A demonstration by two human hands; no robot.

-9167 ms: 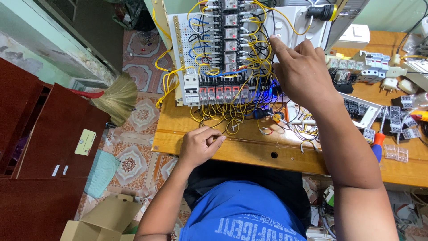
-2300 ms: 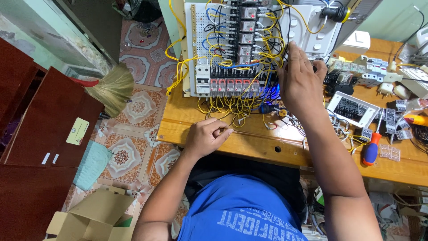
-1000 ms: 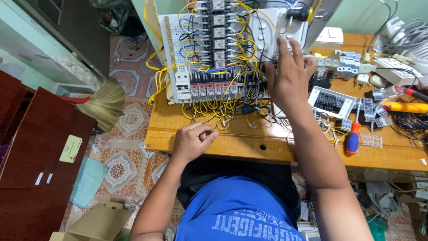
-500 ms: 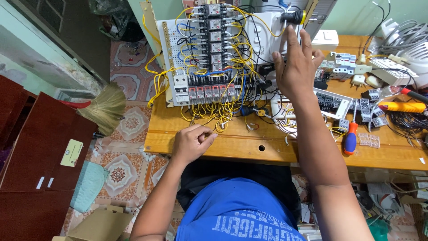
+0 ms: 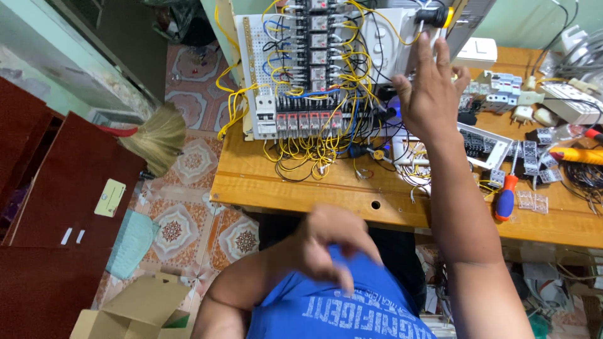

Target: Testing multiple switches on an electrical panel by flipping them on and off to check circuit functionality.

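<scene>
A: Top of the panel (image 5: 314, 69) is cut off by the frame, and the yellow wires (image 5: 314, 147) below it are such a tangle I can't follow any single one.

B: And the left hand (image 5: 330, 248)?

A: Blurred, off the bench (image 5: 301, 188), down against the blue shirt (image 5: 352, 307). Fingers curled, fingertips pressed into the cloth; whether they pinch it I can't tell.

B: Right hand (image 5: 430, 94)?

A: Up at the panel's right side, over the white box (image 5: 392, 44). Fingers straight and close together, thumb spread out to the left, nothing gripped. Fingertips sit just beside the black knob with the yellow ring (image 5: 433, 16); I can't tell if they touch it.

B: Anything near?

A: A screwdriver (image 5: 505, 198) with a red and blue handle lies on the bench right of the forearm, among small relays half hidden under wires
</scene>
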